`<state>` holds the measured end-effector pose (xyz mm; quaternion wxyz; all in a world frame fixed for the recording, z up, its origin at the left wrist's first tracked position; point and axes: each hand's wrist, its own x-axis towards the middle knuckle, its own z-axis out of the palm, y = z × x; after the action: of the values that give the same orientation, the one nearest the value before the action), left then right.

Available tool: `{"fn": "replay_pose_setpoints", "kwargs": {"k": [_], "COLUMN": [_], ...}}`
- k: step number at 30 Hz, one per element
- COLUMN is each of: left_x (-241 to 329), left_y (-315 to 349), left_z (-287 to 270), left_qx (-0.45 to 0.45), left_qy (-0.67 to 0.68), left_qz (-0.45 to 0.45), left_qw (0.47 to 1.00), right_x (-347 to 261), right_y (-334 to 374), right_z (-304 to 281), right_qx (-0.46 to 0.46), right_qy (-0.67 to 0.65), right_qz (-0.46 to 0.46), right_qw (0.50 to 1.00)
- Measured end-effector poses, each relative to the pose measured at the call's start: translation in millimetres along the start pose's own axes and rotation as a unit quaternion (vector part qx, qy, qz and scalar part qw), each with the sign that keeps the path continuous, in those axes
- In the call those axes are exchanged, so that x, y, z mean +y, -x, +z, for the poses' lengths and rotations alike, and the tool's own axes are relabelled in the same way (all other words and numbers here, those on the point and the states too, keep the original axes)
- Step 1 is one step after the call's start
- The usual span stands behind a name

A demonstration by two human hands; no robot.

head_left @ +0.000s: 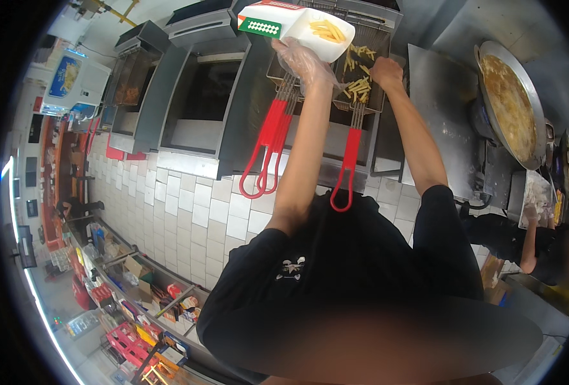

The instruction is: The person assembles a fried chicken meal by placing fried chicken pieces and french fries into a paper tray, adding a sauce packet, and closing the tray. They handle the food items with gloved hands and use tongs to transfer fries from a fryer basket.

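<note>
Logoed shirt (368,256); left hand (302,61) holds printed carton (297,29)

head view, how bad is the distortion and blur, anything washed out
Head view: black fills the corners and the room leans and bends toward the left rim; head view, lower middle: a soft blur hides what lies below the black shirt; head view, top: the white carton looks bright, its fries still distinct.

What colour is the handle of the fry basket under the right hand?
The handle is red; the head view shows it best.
</note>
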<state>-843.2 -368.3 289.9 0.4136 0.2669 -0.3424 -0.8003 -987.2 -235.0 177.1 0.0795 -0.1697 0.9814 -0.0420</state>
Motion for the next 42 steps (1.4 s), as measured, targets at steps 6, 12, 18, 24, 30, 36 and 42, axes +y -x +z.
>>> {"fn": "replay_pose_setpoints", "kwargs": {"k": [6,12,18,24,30,36,42], "left_x": [0.9,3.4,-0.2,-0.1,-2.2,-23.3,-45.1], "left_y": [0.9,0.6,1.6,-1.1,-1.2,-19.4,-31.6], "left_z": [-1.5,-4.1,-3.9,-8.4,-7.4,0.3,8.2], "left_qx": [-0.009,-0.026,-0.022,-0.020,-0.003,-0.027,-0.029], "left_qy": [0.047,0.037,0.041,0.040,0.055,-0.018,-0.237], "left_qz": [0.000,0.015,0.002,0.007,0.016,0.084,0.159], "left_qw": [0.999,0.999,0.999,0.999,0.998,0.996,0.958], "right_x": [-5.7,-13.7,-12.3,-12.5,8.7,51.3,77.2], "right_y": [-3.5,-7.2,-3.5,-1.5,6.4,21.9,50.3], "right_z": [16.8,31.0,42.0,41.4,19.1,-72.4,-184.6], "right_qx": [-0.007,-0.037,-0.010,0.009,0.008,-0.042,0.003], "right_qy": [-0.010,0.029,0.032,0.047,0.032,-0.068,-0.141], "right_qz": [0.038,0.019,-0.002,-0.019,-0.005,0.002,-0.056], "right_qw": [0.999,0.999,0.999,0.999,0.999,0.997,0.988]}}
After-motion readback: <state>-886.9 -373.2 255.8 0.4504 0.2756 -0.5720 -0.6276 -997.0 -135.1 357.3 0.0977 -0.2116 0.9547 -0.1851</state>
